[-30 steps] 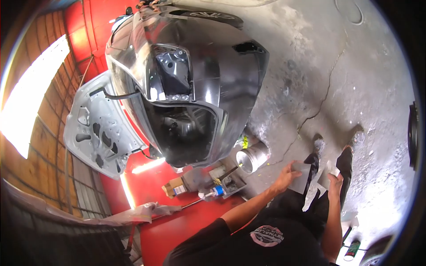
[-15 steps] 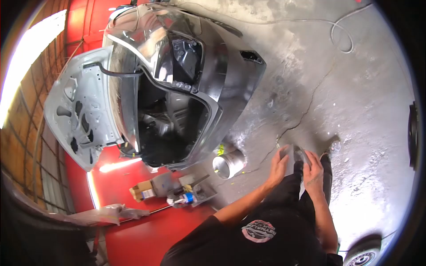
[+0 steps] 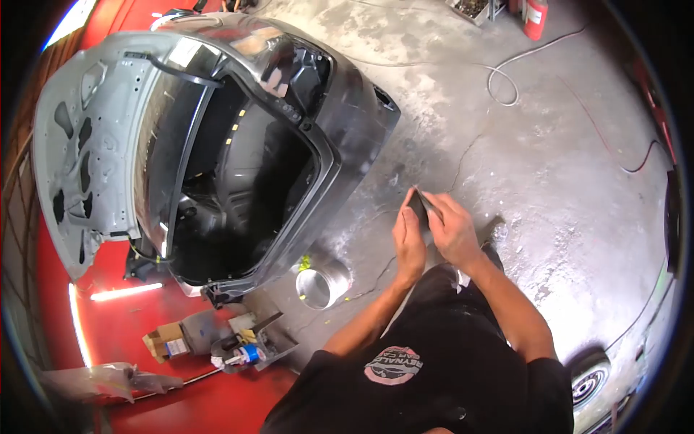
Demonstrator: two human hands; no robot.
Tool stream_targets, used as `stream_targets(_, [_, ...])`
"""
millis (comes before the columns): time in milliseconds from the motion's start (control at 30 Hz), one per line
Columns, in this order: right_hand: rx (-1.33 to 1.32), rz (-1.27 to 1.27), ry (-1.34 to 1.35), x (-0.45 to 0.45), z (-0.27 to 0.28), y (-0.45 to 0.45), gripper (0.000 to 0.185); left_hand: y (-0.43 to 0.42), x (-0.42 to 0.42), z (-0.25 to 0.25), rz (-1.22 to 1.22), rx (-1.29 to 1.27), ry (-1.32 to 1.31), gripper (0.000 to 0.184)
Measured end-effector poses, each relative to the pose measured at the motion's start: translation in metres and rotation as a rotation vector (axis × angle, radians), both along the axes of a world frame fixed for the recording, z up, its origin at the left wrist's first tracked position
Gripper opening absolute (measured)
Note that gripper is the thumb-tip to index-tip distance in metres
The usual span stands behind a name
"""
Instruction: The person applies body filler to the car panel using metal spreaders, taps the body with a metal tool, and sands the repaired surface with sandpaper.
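— Both hands are close together in front of the body, aren't they?

— Yes. The left hand (image 3: 410, 242) and the right hand (image 3: 457, 233) are clamped on a small dark sheet (image 3: 419, 207), one from each side, their fingertips nearly meeting at its far end.

— Which step does that look like?

— Handling the sheet in mid-air, I'd say, perhaps bending it or squaring it up. I can't tell whether it is folded.

— What would the next move call for?

— Even finger pressure and matched edges, in my judgement, if the piece is to be shaped at all. A loose pinch on either side could let it slip.

— And around them?

— Near right, a wheel (image 3: 588, 385) on the concrete floor (image 3: 557, 253). Near left, a cardboard box (image 3: 165, 340) beside a bottle with a blue band (image 3: 249, 354). A pale bucket (image 3: 334, 283) sits a little farther off, left of the hands.

— Beyond that?

— The car body (image 3: 354, 119) fills the far left, its grey panel (image 3: 108, 137) raised. Far right lie a looped hose (image 3: 515, 92) and, farther still, a red cylinder (image 3: 535, 22) standing upright.
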State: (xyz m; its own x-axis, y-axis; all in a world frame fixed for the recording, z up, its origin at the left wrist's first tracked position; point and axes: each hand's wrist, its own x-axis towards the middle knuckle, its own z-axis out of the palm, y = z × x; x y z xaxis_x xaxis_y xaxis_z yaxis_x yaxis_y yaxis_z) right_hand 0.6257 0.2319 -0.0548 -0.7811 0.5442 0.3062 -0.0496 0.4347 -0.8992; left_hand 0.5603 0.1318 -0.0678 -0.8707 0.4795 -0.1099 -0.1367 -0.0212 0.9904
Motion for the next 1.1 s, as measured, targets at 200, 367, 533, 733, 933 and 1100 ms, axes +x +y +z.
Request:
stream_targets(200, [0.186,0.095,0.171,-0.004,0.038,-0.070,0.037,-0.056,-0.029,0.054,-0.003,0.045,0.084,0.063])
stream_targets(367, [0.084,0.122,0.113,-0.029,0.076,-0.070,0.034,-0.087,-0.030,0.059,0.032,0.143,0.039,0.070])
stream_targets(533, [0.132,0.144,0.224,-0.027,0.065,-0.099,0.032,-0.104,-0.023,0.073,0.075,0.148,0.133,0.065])
stream_targets(733, [0.127,0.238,0.290,-0.015,0.073,-0.103,0.033,-0.101,-0.017,0.083,0.172,-0.029,0.284,0.061])
stream_targets(933, [-0.011,0.185,0.211,-0.033,0.059,-0.030,0.031,-0.078,0.022,0.069,0.167,-0.259,0.500,0.043])
stream_targets(1100, [0.012,0.236,0.173,-0.019,0.059,-0.005,0.033,-0.074,0.037,0.064,0.166,-0.193,0.285,0.053])
